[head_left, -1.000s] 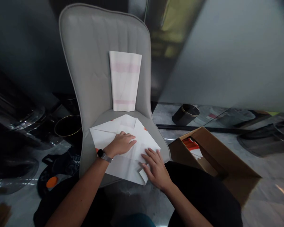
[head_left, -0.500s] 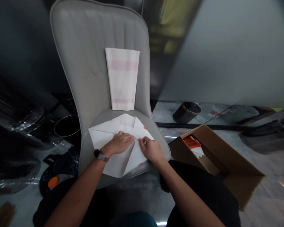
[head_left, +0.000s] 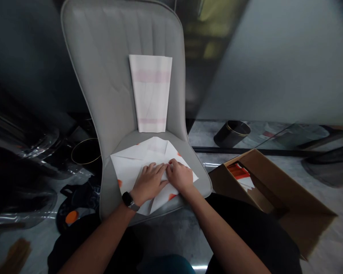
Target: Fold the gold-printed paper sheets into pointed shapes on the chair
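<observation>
A white paper piece [head_left: 125, 164] with folded flaps and orange marks lies on the seat of a grey chair [head_left: 103, 76]. My left hand [head_left: 149, 182], with a watch on the wrist, rests on the paper, fingers spread. My right hand [head_left: 179, 176] is closed at the paper's middle right, its fingertips touching those of my left hand; what it pinches, if anything, is hidden. Behind them a folded white paper [head_left: 152, 95] with pink bands leans upright against the chair back.
An open cardboard box [head_left: 280, 179] with orange and white items stands on the floor at right. Black bins [head_left: 231, 135] stand behind it and left of the chair. A dark bag [head_left: 81, 199] lies at lower left.
My right hand has moved up and left to meet my left hand. My left hand has turned, its fingers now pointing more forward. The view has shifted slightly.
</observation>
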Motion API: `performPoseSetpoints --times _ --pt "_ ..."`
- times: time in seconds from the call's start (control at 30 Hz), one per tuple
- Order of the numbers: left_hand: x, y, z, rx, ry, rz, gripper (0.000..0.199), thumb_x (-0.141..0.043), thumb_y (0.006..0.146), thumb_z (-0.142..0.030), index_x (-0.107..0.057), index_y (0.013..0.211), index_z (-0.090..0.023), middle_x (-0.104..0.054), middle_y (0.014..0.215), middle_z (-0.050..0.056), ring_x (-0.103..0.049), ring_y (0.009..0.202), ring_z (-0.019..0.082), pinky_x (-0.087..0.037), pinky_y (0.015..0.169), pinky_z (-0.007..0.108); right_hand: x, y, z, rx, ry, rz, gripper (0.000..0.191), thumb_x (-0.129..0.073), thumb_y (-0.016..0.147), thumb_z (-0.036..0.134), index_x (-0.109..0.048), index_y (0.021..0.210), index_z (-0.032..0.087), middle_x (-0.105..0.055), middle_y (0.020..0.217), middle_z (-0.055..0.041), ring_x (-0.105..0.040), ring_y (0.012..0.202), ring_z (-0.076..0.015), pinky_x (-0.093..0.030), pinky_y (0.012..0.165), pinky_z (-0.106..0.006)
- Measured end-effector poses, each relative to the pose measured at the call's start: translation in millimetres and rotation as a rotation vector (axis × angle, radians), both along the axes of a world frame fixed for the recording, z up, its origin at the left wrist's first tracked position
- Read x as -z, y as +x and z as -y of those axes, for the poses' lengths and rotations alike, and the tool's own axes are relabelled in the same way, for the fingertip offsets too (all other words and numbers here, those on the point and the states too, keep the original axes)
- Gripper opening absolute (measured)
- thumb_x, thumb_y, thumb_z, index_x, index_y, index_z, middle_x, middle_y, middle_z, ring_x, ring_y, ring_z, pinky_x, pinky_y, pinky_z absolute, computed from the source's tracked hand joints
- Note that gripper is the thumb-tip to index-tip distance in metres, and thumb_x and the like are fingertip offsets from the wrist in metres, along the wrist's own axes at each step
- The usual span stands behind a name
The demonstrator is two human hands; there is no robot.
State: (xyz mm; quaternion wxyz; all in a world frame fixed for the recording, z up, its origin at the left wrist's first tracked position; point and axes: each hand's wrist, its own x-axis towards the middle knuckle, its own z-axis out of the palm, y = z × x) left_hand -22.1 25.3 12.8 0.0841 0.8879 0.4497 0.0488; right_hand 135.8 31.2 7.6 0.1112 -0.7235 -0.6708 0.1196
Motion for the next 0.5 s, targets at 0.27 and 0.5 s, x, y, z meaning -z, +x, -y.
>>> performPoseSetpoints --times 0.27,0.5 --pt "3.5 -2 3 -0.008 -0.035 -0.017 0.05 -0.045 0.104 -0.038 -0.046 0.152 -0.023 -0.045 0.16 0.007 -0.037 0.143 0.038 -0.035 0.112 0.057 4.8 46 63 -0.327 0.386 -0.046 0.041 -0.051 0.102 0.037 -0.062 0.136 0.016 -0.063 0.137 -0.0177 -0.057 0.13 -0.0308 -0.044 0.109 -0.048" --pt "4.4 -3 3 -0.001 -0.031 0.004 0.049 -0.039 0.105 -0.035 -0.045 0.153 -0.031 -0.044 0.16 0.006 -0.036 0.144 0.037 -0.034 0.112 0.057 31.1 62 106 -0.479 0.295 0.034 0.06 -0.052 0.103 0.047 -0.042 0.156 0.022 -0.041 0.161 -0.0157 -0.035 0.151 -0.0333 -0.032 0.12 -0.062"
